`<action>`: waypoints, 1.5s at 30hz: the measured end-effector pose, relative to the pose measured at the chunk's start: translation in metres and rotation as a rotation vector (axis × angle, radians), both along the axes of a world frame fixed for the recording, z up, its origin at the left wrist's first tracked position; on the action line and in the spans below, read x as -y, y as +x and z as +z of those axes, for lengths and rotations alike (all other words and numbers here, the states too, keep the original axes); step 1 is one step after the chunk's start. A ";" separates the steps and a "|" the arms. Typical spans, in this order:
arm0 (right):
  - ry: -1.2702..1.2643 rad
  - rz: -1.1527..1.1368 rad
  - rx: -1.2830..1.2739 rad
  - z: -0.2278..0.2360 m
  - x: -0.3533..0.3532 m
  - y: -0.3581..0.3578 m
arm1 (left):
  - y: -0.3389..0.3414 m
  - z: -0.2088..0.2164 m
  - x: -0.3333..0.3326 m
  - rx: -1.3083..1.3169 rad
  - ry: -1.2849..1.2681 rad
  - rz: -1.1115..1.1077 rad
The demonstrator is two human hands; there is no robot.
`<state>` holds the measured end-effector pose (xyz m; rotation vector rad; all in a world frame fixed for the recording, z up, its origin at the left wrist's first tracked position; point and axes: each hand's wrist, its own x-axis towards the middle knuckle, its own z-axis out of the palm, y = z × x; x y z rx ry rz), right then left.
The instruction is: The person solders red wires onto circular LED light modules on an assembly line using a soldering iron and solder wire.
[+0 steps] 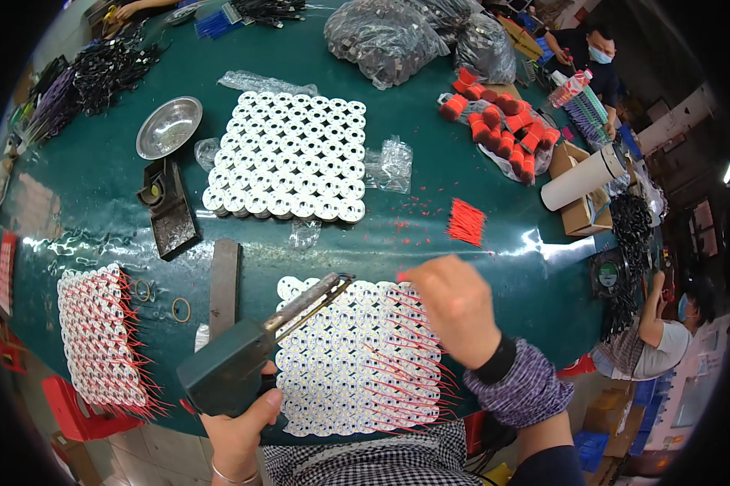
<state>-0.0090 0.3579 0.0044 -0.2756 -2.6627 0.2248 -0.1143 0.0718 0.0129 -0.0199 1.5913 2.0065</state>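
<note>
My left hand [240, 429] is wrapped round the handle of a soldering gun [227, 368] with a dark green body. Its long metal tip reaches up and right over the top of a panel of round white circuit boards [324, 364]. Thin red wires [405, 373] stick out from the right-hand columns of this panel. Above the panel's upper right corner, my right hand [454, 304] is closed in a pinch. Something small and red shows at its fingertips, too small to make out. The gun's tip and the pinching fingers are apart.
A stack of white round-board panels [288, 154] lies beyond. A wired panel [102, 344] lies left, near a grey bar [225, 283], a black tray [173, 219] and a metal bowl [169, 128]. Loose red wires [466, 223] and red bundles [506, 125] lie right. Co-workers sit farther off.
</note>
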 end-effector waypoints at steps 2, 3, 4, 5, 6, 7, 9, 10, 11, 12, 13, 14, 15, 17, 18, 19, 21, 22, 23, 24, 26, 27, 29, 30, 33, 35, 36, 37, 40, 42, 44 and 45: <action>-0.082 0.064 0.023 -0.004 0.021 -0.001 | 0.004 -0.009 -0.004 -0.091 -0.062 -0.009; -0.085 0.065 0.023 -0.009 0.025 -0.001 | 0.006 -0.012 -0.004 -0.185 -0.126 -0.021; -0.080 0.066 -0.002 -0.018 0.027 0.000 | 0.005 -0.013 -0.001 -0.193 -0.177 -0.098; -0.074 0.066 -0.026 -0.024 0.028 0.001 | 0.006 -0.015 -0.002 -0.192 -0.181 -0.098; -0.076 0.074 -0.030 -0.028 0.030 0.001 | 0.006 -0.018 -0.002 -0.255 -0.188 -0.107; -0.082 0.076 -0.030 -0.030 0.031 0.001 | 0.007 -0.020 -0.003 -0.318 -0.194 -0.117; -0.076 0.070 -0.009 -0.031 0.032 0.001 | 0.008 -0.010 -0.014 -0.305 -0.223 -0.107; -0.081 0.069 -0.008 -0.031 0.032 0.002 | 0.008 -0.007 -0.018 -0.292 -0.245 -0.098; -0.080 0.071 -0.002 -0.030 0.032 0.002 | 0.008 -0.009 -0.018 -0.290 -0.250 -0.100; -0.077 0.074 0.002 -0.030 0.031 0.002 | 0.007 -0.011 -0.019 -0.355 -0.264 -0.134; -0.080 0.074 0.003 -0.030 0.031 0.002 | 0.007 -0.012 -0.020 -0.421 -0.278 -0.169; -0.078 0.079 0.006 -0.030 0.030 0.002 | 0.007 -0.011 -0.023 -0.420 -0.281 -0.170; -0.076 0.082 0.010 -0.030 0.030 0.002 | 0.006 -0.008 -0.026 -0.383 -0.258 -0.182; -0.085 0.089 0.006 -0.029 0.029 0.002 | 0.004 -0.007 -0.030 -0.346 -0.237 -0.196; -0.090 0.096 0.001 -0.029 0.028 0.003 | 0.004 -0.006 -0.031 -0.384 -0.247 -0.215; -0.093 0.094 0.001 -0.030 0.028 0.003 | 0.004 -0.006 -0.032 -0.423 -0.256 -0.235; -0.109 0.097 -0.011 -0.032 0.027 0.004 | 0.003 -0.006 -0.033 -0.407 -0.264 -0.256; -0.111 0.096 -0.012 -0.033 0.026 0.004 | 0.003 -0.006 -0.033 -0.391 -0.269 -0.275; -0.119 0.095 -0.010 -0.033 0.026 0.004 | 0.004 -0.006 -0.033 -0.391 -0.271 -0.276; -0.125 0.093 -0.008 -0.033 0.026 0.004 | 0.005 -0.006 -0.033 -0.382 -0.278 -0.276; -0.123 0.092 -0.009 -0.033 0.026 0.004 | 0.005 -0.006 -0.034 -0.372 -0.286 -0.276; -0.121 0.094 -0.010 -0.033 0.026 0.003 | 0.005 -0.007 -0.034 -0.393 -0.288 -0.281; -0.121 0.091 -0.007 -0.034 0.026 0.003 | 0.005 -0.007 -0.034 -0.415 -0.291 -0.286; -0.121 0.089 -0.004 -0.034 0.026 0.003 | 0.005 -0.007 -0.035 -0.425 -0.301 -0.282; -0.121 0.087 -0.004 -0.034 0.026 0.003 | 0.005 -0.004 -0.035 -0.441 -0.329 -0.291; -0.118 0.084 -0.001 -0.034 0.026 0.003 | 0.004 -0.004 -0.035 -0.447 -0.346 -0.304; -0.116 0.082 0.002 -0.034 0.027 0.003 | 0.004 -0.003 -0.035 -0.459 -0.363 -0.321; -0.116 0.082 0.001 -0.033 0.027 0.003 | 0.004 -0.003 -0.034 -0.471 -0.380 -0.339; -0.112 0.080 0.003 -0.033 0.027 0.003 | 0.004 -0.003 -0.034 -0.512 -0.371 -0.335; -0.115 0.080 -0.003 -0.033 0.028 0.003 | 0.005 -0.003 -0.032 -0.542 -0.353 -0.296; -0.117 0.071 0.003 -0.032 0.029 0.003 | 0.008 -0.006 -0.027 -0.573 -0.336 -0.258; -0.118 0.064 0.009 -0.031 0.030 0.003 | 0.009 -0.008 -0.024 -0.541 -0.346 -0.227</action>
